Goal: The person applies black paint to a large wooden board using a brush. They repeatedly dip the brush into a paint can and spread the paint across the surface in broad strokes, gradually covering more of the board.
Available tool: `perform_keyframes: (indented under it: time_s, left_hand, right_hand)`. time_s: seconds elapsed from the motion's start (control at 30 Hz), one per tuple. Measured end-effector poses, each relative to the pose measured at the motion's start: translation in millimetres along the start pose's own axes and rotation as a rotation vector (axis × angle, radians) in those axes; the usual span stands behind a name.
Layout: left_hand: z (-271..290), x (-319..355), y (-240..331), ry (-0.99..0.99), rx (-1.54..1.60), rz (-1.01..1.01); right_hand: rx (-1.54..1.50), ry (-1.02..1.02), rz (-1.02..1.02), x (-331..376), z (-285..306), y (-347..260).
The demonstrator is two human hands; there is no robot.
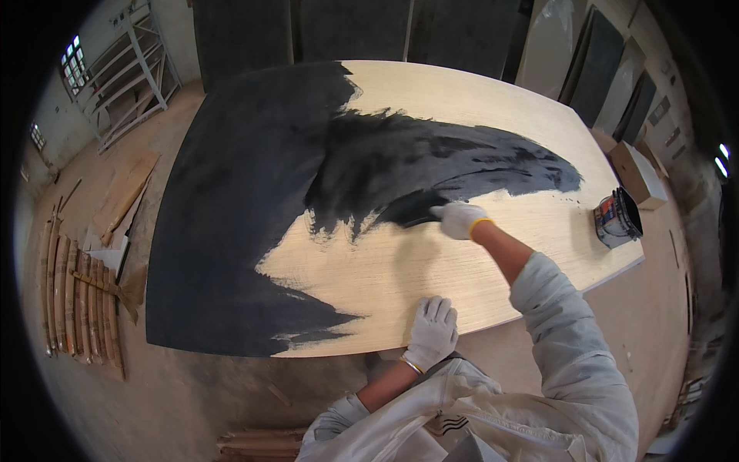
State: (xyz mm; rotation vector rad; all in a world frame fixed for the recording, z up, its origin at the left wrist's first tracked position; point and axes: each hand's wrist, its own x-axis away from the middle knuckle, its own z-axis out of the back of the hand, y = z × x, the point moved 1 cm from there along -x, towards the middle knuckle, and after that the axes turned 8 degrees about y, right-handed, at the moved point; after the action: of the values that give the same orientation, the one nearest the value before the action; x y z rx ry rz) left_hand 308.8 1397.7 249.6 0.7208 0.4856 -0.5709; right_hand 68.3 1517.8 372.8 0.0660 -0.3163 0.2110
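Note:
A large pale wood-grain panel (369,281) lies in front of me, its left part and a broad swath across the middle coated in black paint (231,169). My right hand (460,220), in a white glove with a yellow cuff, is closed at the lower edge of the wet black swath. Whatever it grips is lost against the dark paint. Near the panel's front edge my left hand (432,333), gloved the same way, rests flat with its fingers stretched out. A bucket (613,219) with dark, smeared walls stands at the panel's right end.
Beyond the right end is a cardboard box (639,175). Dark panels (346,31) lean upright along the far side. A white metal rack (131,77) stands at the far left. Wooden poles (81,300) and a broom (127,292) are on the left.

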Motion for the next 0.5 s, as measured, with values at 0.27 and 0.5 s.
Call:
perform_keyframes:
  time_s: [0.27,0.5]
  left_hand:
    - [1.1,-10.5,9.7,-0.073,-0.025,0.039]
    - [-6.2,-5.9,11.4,-0.13,-0.149,0.003]
  right_hand:
    - [-0.083,0.151,-0.476,20.3,-56.8,151.1]
    - [-0.315,0.124,0.203,28.5,-50.4,-99.4]
